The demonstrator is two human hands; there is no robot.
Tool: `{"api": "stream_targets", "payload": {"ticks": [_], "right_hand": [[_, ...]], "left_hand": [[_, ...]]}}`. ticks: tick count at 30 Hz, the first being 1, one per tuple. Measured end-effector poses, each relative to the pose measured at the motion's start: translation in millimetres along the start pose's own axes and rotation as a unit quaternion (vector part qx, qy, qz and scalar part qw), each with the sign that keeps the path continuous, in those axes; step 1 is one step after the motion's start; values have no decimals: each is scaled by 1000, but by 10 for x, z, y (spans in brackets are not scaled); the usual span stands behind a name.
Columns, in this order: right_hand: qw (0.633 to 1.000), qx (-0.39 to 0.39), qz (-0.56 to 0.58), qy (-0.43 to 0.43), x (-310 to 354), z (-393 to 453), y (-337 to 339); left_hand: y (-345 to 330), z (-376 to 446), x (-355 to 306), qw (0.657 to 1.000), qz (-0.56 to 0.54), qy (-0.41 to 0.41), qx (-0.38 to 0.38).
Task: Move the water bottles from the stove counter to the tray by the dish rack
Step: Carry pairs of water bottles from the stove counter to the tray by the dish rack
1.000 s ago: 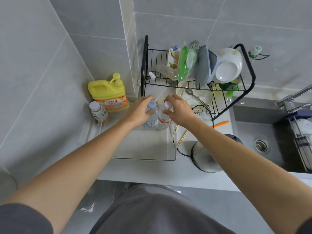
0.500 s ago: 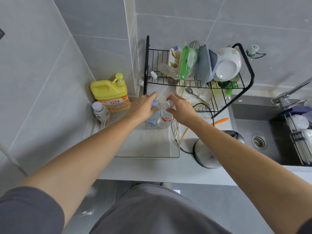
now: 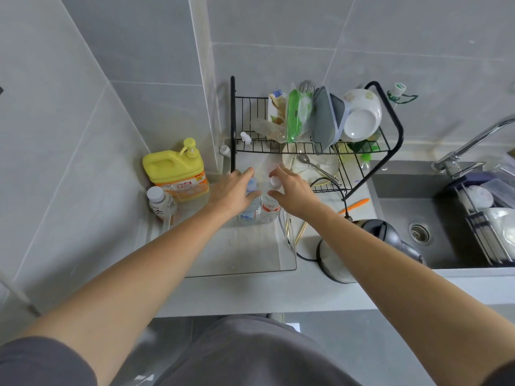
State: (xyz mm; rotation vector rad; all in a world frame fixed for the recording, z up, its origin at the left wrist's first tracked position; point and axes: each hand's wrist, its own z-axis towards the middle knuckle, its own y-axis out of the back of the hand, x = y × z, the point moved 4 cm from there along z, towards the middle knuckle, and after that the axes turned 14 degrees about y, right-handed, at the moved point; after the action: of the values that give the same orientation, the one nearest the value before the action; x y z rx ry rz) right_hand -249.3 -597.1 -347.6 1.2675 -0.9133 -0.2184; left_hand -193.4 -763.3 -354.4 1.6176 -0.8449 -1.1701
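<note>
Two small water bottles stand upright side by side in the far right corner of the clear tray [image 3: 237, 263], left of the black dish rack [image 3: 390, 126]. My left hand [image 3: 234, 192] curls around the neck of the blue-capped bottle [image 3: 249, 211]. My right hand [image 3: 294, 190] holds the top of the white-capped bottle with a red label [image 3: 269, 208], thumb and forefinger on either side of the cap. A third bottle with a white cap [image 3: 161, 202] stands at the tray's far left edge.
A yellow pump jug [image 3: 174, 169] stands at the tray's back left, against the tiled wall. An electric kettle [image 3: 359, 246] with its cord, chopsticks and an orange utensil [image 3: 354, 206] lie right of the tray. The sink [image 3: 412, 232] and tap are further right.
Both hands stay at the two bottle tops, and their fingers have loosened slightly. The bottles have settled upright on the tray floor. My view has shifted a little.
</note>
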Motion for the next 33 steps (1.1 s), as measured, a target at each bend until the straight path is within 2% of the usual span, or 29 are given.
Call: {"api": "stream_targets", "payload": {"ticks": [6,8,12,14,19,23,28,33], "right_hand": [[999,-24,-24,-24,146,-122,115],[997,-52,-51,-31,208,-209,223],[985,-126,-113,-45,319,-527,566],[975,-167,-136,-61,337,-775,796],[945,-235,-185,-135,147,-1649,1432],[914,-276,-199,-220,-159,-2690,1822],[862,-315,-215,-333,-487,-4359,2117],[807,-336,-224,-431,-657,-6304,2243]], "left_hand": [[121,-131,-20,1000,1,4,15],[284,-195,-57,999,-27,-9,-28],[598,-329,-312,983,-45,-102,-148],[719,-352,-583,974,-48,-141,-168],[814,-475,-1569,965,-41,-216,-144],[661,-873,-2530,948,-40,-293,-117],[229,-1704,-3838,918,-36,-386,-83],[-338,-2889,-5245,879,-44,-472,-44]]}}
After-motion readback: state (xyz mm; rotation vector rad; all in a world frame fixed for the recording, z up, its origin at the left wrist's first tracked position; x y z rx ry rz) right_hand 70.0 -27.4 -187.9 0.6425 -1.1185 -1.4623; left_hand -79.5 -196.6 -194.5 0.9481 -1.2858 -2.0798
